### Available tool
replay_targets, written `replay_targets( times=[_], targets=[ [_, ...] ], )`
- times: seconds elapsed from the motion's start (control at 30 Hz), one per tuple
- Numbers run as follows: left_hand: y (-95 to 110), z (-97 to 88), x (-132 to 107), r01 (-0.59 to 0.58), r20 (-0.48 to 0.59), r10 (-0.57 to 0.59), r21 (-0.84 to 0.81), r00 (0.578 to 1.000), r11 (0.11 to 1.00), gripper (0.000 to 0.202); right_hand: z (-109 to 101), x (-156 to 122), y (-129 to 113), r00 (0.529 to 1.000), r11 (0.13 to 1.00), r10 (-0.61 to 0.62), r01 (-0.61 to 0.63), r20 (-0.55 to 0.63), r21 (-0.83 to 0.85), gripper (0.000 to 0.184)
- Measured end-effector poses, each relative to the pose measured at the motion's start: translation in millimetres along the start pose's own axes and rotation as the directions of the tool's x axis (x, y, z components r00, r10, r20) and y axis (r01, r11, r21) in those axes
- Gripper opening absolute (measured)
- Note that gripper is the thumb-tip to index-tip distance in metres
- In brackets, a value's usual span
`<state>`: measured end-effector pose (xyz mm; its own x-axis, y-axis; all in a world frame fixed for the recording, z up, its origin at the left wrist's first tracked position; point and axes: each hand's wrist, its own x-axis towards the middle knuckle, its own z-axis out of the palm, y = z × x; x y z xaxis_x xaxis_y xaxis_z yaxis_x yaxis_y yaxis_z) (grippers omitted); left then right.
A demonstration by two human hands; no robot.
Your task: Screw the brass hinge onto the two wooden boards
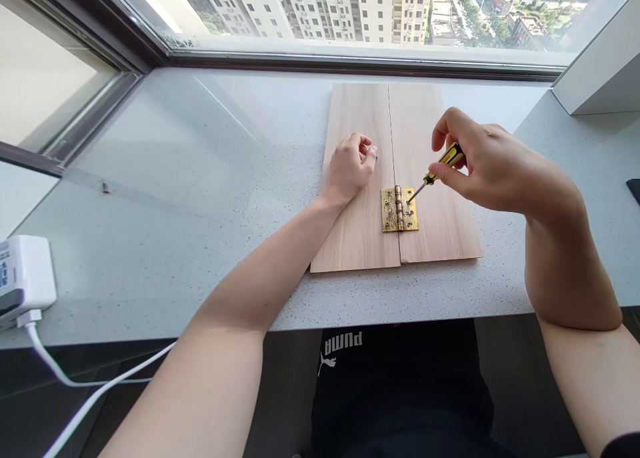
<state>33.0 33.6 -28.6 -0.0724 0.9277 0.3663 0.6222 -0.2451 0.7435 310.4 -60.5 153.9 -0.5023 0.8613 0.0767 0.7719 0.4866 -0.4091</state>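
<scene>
Two light wooden boards (pixel 360 238) lie side by side on the grey speckled sill, joined by a brass hinge (pixel 399 209) across their seam. My right hand (pixel 480 158) is closed on a small yellow-and-black screwdriver (pixel 440 167), held at a slant with its tip on the hinge's right leaf. My left hand (pixel 350 165) rests on the left board just above the hinge, fingers curled into a loose fist; whether anything is in it I cannot make out.
A white charger with its cable (pixel 25 278) sits at the sill's left front edge. A small dark screw-like bit (pixel 105 187) lies far left. A white wall block (pixel 600 71) stands at the right, a dark object (pixel 634 190) at the right edge. Window glass runs behind.
</scene>
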Motion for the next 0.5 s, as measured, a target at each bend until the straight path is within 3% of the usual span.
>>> replay_targets(
  times=[0.1, 0.2, 0.3, 0.37, 0.5],
  targets=[
    [1, -1.3, 0, 0.006, 0.008, -0.006, 0.001, 1.0, 1.0, 0.01, 4, -1, -1, 0.998, 0.998, -0.055, 0.055, 0.009, 0.033, 0.023],
    [1, -2.4, 0, 0.001, 0.009, -0.001, -0.008, 1.0, 1.0, 0.009, 13, 3, -9, 0.998, 1.0, 0.01, -0.01, -0.07, 0.006, 0.018],
    [1, -2.5, -1, -0.009, -0.002, 0.009, -0.009, 1.0, 1.0, 0.01, 20, 9, -19, 0.977, 0.989, 0.129, -0.14, -0.168, -0.051, 0.041],
    [1, -2.3, -1, -0.009, -0.004, 0.009, -0.006, 1.0, 1.0, 0.011, 21, 11, -22, 0.97, 0.984, 0.146, -0.163, -0.196, -0.073, 0.047],
    [1, -1.9, 0, -0.002, 0.011, 0.002, 0.004, 1.0, 1.0, 0.011, 15, 8, -17, 0.985, 0.991, 0.08, -0.094, -0.154, -0.089, 0.037]
  ],
)
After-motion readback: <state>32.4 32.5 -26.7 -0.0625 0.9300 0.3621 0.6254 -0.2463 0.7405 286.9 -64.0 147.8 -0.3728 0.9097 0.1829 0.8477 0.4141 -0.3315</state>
